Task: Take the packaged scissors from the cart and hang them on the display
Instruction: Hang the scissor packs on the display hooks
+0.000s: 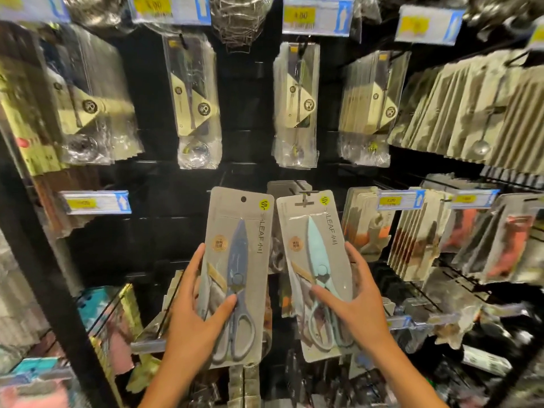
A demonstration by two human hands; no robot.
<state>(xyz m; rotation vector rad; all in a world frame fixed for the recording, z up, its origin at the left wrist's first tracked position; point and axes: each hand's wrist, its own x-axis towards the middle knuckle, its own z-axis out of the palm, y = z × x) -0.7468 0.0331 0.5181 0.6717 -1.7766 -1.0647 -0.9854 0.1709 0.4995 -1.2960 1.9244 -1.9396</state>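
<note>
Before a dark shop display wall (188, 178) crowded with hanging packets and price tags (317, 15), the left hand (191, 322) grips a grey scissors pack (235, 275), fingers wrapped around its edges; the right hand (357, 304) likewise clasps a blue scissors pack (316, 260), its top at a hook (304, 197).
</note>
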